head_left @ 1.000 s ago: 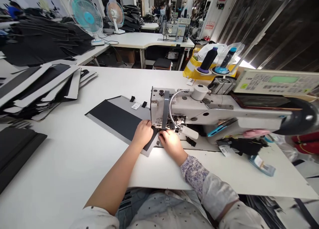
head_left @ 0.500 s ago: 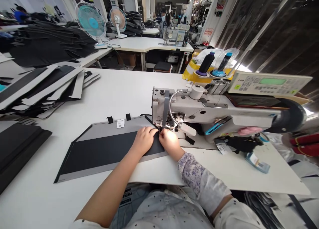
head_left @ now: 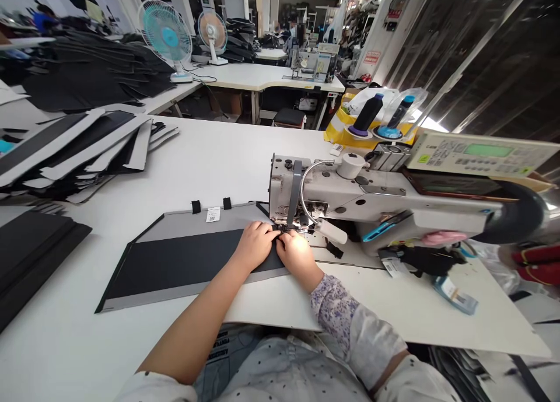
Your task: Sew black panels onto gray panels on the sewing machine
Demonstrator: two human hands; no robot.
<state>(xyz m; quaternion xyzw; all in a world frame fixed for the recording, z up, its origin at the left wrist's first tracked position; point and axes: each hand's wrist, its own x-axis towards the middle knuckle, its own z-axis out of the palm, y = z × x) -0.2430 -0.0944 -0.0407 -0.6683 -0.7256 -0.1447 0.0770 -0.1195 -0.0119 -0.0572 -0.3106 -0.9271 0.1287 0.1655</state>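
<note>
A grey and black fabric panel (head_left: 184,259) lies flat on the table, its right end under the head of a sewing machine (head_left: 332,186). Two black tabs and a white label (head_left: 213,215) show on its far edge. My left hand (head_left: 256,244) rests on the panel's right part, fingers pinched at the edge by the presser foot. Close beside it, my right hand (head_left: 300,255) has its fingers bent and pressed together on the same edge, just in front of the needle area. The fingertips partly cover the fabric there.
Stacked cut pieces (head_left: 87,145) and a dark folded stack (head_left: 30,256) lie at the left. Thread cones (head_left: 368,115) stand behind the machine. A small scrap (head_left: 335,249) and a blue clear-plastic item (head_left: 455,295) lie at the right. Fans (head_left: 168,37) stand farther back.
My right hand has shifted slightly toward me and left of the needle area, uncovering more of the presser foot. My left hand and the panel stay nearly in place; the view has shifted a little.
</note>
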